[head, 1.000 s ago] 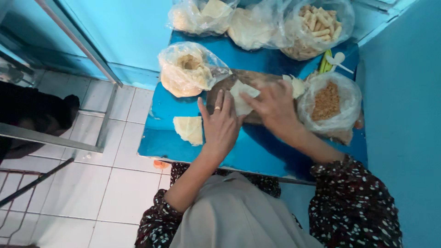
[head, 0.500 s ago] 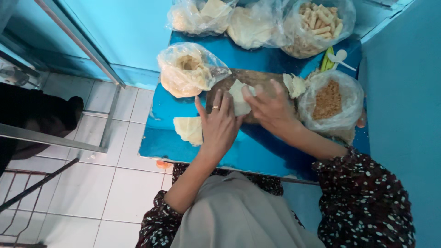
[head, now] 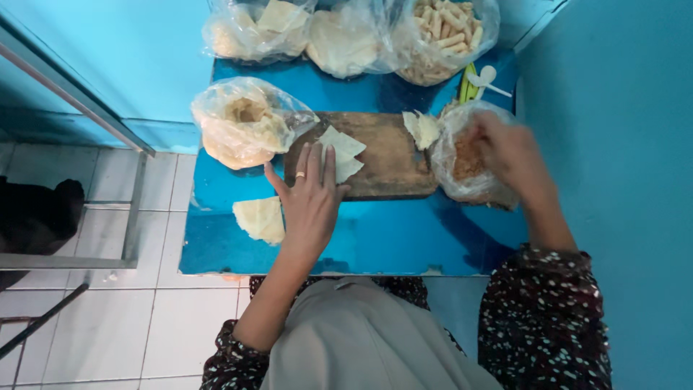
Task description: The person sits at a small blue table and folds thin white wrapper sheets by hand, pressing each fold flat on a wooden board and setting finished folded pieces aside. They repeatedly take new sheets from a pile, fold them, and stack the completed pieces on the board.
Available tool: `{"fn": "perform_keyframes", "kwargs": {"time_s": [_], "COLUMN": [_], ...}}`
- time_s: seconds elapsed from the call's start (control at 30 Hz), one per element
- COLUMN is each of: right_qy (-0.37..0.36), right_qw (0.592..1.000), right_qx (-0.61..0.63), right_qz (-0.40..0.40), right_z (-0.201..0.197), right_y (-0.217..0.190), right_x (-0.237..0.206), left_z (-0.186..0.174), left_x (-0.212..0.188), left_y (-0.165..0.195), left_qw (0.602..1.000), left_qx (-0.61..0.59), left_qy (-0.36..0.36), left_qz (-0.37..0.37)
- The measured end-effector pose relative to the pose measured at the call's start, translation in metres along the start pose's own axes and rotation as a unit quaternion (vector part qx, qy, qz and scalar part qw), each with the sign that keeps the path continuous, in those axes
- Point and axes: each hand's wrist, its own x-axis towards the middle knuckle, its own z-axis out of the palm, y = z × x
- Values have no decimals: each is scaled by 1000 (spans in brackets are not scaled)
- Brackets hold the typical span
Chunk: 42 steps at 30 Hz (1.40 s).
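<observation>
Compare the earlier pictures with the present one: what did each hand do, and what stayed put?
The right hand left the wooden board and moved right, into the bag of brown filling. The left hand stayed flat on the pale wrapper on the board. The bags and the wrapper stack on the blue table did not move.

Five clear plastic bags are seen on the blue table: three along the back (head: 339, 40), one at left (head: 242, 123), one at right (head: 469, 155) with brown filling.

I log: glossy blue surface (head: 375, 238); brown wooden board (head: 390, 155); pale cream wrapper (head: 341, 150); dark sleeve (head: 548, 318), white-speckled; gold ring (head: 300, 175).
</observation>
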Motion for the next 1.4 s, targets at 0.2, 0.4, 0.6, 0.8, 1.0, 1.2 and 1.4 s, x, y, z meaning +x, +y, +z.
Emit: {"fn": "perform_keyframes", "kwargs": {"time_s": [0.2, 0.4, 0.6, 0.8, 1.0, 1.2, 1.4], "right_qy": [-28, -45, 2, -85, -51, 51, 75], "right_qw": [981, 997, 947, 892, 948, 931, 934], "right_qx": [-185, -56, 276, 443, 292, 146, 83], "right_qz": [-59, 19, 165, 31, -117, -330, -340], "right_z": [37, 24, -9, 60, 117, 108, 106], "right_y": [9, 9, -12, -87, -153, -158, -148], "right_x": [10, 11, 9, 45, 48, 38, 30], "left_z": [-18, -34, -25, -17, -19, -18, -16], "left_x": [-7, -4, 3, 0, -3, -2, -1], "left_y": [-7, -21, -18, -22, -23, -25, -23], "left_qw": [995, 993, 990, 989, 989, 988, 990], "left_qx": [-48, -38, -23, -18, -30, -37, -27], "left_qy": [43, 45, 43, 58, 61, 71, 56], "left_qz": [-75, -104, -131, -134, -132, -129, -130]}}
